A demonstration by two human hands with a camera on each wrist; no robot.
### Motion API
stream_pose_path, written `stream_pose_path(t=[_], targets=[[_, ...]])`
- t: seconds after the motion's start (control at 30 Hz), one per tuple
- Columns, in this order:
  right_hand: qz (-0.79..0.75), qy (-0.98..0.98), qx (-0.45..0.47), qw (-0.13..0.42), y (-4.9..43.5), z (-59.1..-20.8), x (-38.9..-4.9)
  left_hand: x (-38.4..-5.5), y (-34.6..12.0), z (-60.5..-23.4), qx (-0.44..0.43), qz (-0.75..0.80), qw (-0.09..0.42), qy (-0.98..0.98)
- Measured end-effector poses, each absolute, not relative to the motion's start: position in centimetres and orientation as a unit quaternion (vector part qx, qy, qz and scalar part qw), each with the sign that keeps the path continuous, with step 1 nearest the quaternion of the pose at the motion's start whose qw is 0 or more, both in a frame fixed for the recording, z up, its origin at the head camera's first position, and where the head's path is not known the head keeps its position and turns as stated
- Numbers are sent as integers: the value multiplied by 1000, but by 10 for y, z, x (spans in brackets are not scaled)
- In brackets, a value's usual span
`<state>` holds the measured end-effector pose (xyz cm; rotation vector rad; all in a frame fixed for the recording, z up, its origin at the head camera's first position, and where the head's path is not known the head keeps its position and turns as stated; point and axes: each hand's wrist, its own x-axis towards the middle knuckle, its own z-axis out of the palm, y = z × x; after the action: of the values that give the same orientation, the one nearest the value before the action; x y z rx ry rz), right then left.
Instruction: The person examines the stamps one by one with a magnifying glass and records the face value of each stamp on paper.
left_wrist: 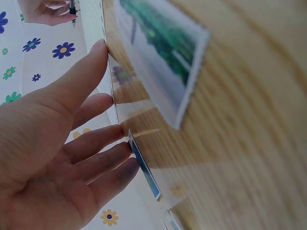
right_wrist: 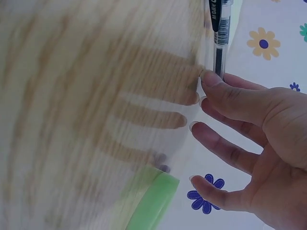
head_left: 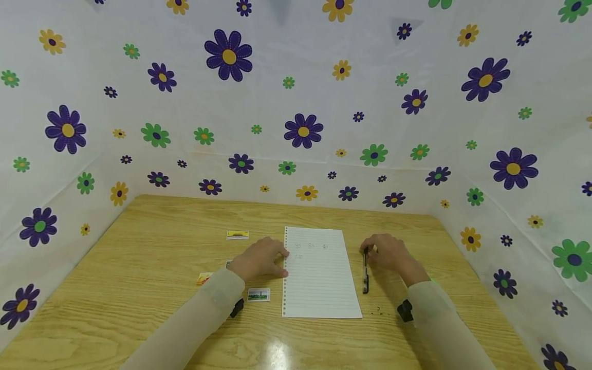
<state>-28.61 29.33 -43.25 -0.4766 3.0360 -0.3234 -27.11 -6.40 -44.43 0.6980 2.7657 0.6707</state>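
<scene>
A lined sheet of paper with punched holes down its left edge lies on the table, with faint handwritten numbers near its top. My left hand is at that left edge, fingers spread and fingertips touching or very close to it. Beside the sheet's right side, my right hand pinches one end of a pen between thumb and forefinger. The pen's clear barrel and black clip show in the right wrist view, where the other fingers of the right hand are loosely bent.
Small picture cards lie left of the sheet: a landscape card, a yellow card, a red-yellow card and one partly hidden. A green object lies near my right hand. Dark crumbs dot the wooden table; flowered cloth surrounds it.
</scene>
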Motion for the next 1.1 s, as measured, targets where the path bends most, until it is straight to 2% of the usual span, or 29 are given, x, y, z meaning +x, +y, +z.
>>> stream_pose_path(t=[1.1], targets=[[-101, 977, -181, 45, 293, -428, -286, -271, -64, -445, 240, 229, 98, 938]])
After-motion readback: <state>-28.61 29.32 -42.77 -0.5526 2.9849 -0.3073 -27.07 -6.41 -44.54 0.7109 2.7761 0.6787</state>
